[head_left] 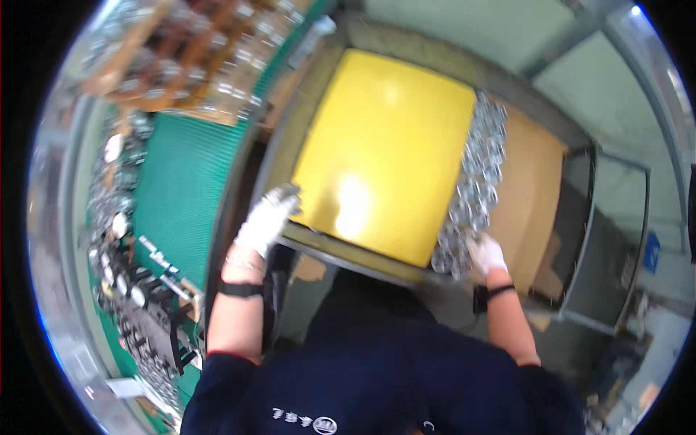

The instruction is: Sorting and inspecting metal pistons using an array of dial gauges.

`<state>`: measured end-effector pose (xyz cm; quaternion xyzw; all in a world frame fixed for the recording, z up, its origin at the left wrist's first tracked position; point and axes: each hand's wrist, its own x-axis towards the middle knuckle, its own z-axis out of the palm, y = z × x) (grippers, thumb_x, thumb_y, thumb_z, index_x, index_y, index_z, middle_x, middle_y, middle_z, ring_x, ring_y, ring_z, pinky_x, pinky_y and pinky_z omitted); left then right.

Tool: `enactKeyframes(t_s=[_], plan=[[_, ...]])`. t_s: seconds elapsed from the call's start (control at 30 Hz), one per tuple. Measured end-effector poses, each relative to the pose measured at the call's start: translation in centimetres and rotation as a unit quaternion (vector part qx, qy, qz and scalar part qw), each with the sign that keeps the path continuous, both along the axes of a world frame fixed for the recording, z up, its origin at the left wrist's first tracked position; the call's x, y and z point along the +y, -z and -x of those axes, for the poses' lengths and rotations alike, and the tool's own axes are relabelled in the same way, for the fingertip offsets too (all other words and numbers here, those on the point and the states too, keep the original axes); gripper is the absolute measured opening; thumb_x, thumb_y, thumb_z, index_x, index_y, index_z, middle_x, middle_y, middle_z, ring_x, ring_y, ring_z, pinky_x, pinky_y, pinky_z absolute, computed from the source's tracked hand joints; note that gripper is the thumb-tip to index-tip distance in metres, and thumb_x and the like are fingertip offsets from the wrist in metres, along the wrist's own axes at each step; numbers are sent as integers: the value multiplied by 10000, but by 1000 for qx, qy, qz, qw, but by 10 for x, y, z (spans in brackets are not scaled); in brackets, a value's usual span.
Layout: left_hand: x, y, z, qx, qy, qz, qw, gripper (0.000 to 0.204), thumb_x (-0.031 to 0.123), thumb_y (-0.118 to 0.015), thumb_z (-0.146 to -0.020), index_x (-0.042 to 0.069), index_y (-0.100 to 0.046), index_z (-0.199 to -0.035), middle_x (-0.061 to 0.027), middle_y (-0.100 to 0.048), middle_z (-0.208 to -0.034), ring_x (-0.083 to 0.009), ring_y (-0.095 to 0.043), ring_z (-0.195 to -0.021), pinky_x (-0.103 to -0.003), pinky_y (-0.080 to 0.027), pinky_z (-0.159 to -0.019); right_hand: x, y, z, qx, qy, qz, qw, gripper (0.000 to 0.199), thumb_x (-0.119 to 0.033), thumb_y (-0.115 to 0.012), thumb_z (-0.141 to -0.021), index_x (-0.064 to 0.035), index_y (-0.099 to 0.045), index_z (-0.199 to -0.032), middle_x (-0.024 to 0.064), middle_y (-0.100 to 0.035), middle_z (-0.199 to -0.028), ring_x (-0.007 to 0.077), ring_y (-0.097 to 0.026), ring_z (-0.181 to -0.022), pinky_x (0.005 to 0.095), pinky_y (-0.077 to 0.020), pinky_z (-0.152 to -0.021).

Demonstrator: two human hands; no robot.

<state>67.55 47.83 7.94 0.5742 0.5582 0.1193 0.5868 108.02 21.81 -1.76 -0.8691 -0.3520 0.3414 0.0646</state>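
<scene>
A flat, shiny yellow sheet [395, 138] lies in a large shallow box. Along its right edge runs a band of clear glass-like round pieces [478, 156], several of them side by side. My left hand [268, 217], in a white glove, is at the sheet's near left corner with its fingers stretched out over the edge. At the near end of the clear pieces is my right hand [485, 254], also gloved, its fingers curled against one of them. Blur hides the exact grip.
Brown cardboard [525, 174] lies right of the clear pieces, inside the box's raised wall [442, 51]. To the left stands a bench with a green ribbed mat [185, 174], more clear pieces and a dark rack [156, 326]. A wooden crate [138, 43] of glassy items occupies the far left.
</scene>
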Motion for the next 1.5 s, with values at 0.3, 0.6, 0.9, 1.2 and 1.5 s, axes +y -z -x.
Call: enactKeyframes(t_s=[0.3, 0.6, 0.9, 1.2, 1.5], plan=[[-179, -312, 51, -191, 140, -347, 908, 240, 78, -559, -903, -58, -653, -1077, -217, -709, -1039, -299, -717, -870, -361, -580, -793, -70, -25, -1, 77, 39, -88, 992, 426, -362, -623, -894, -7, -703, -1116, 240, -714, -1020, 372, -685, -999, 405, -522, -883], [-262, -423, 195, -164, 458, -433, 758, 495, 349, -596, -930, 7, -485, -1271, -255, -561, -1249, -311, -577, -1099, -430, -445, -952, 47, -93, 123, 38, -218, -146, 964, 425, -385, -611, -910, -9, -704, -1085, 219, -712, -1045, 383, -671, -1019, 423, -524, -900], [-250, -346, 335, -324, 385, -379, 776, 122, -99, -503, -782, -13, -564, -720, -197, -641, -779, -279, -624, -594, -347, -509, -555, 122, -198, 337, 60, -412, -169, 894, 387, -359, -601, -927, -31, -695, -1110, 186, -712, -1089, 343, -672, -1035, 397, -522, -919], [-343, -179, 375, 153, -299, -246, 909, 158, 53, -639, -894, -14, -667, -1035, -171, -734, -961, -281, -720, -864, -352, -556, -808, 175, -259, 478, 139, -525, -229, 808, 312, -335, -599, -942, -69, -683, -1082, 164, -707, -1029, 352, -669, -969, 413, -531, -860], [-338, -152, 438, 441, -492, -241, 711, 307, 165, -658, -891, 43, -627, -1172, -182, -668, -1113, -355, -635, -1035, -424, -508, -893, 255, -267, 550, 412, -514, -243, 712, 138, -35, -609, -953, 47, -644, -1059, 139, -733, -948, 178, -723, -928, 280, -574, -835]])
